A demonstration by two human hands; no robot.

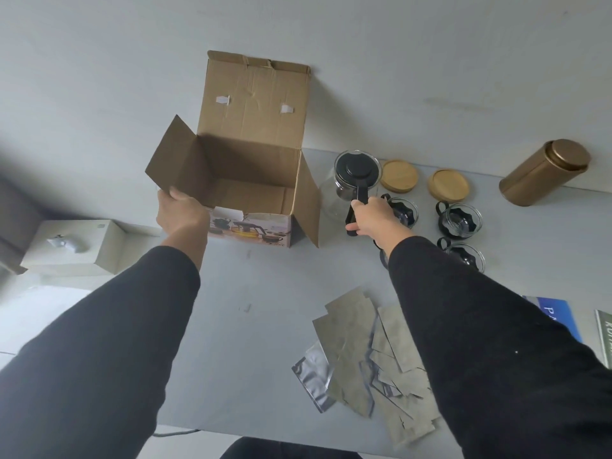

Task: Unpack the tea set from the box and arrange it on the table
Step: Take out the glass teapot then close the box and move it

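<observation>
An open cardboard box (251, 160) stands at the back of the grey table (258, 326), its inside looking bare. My left hand (180, 212) grips its near left corner. Just right of the box is a glass teapot (351, 180) with a black lid, and my right hand (374, 218) is closed around its black handle. Right of the teapot lie two round wooden coasters (399, 176) (448, 186). Glass cups in black holders (460, 220) (465, 256) sit in front of them; another (405, 210) is partly hidden by my right hand.
A gold tin canister (546, 172) stands at the back right. Several silver foil pouches (367, 356) lie near the table's front. Printed booklets (559, 313) poke out at the right edge. A white box (76, 246) sits off the table to the left.
</observation>
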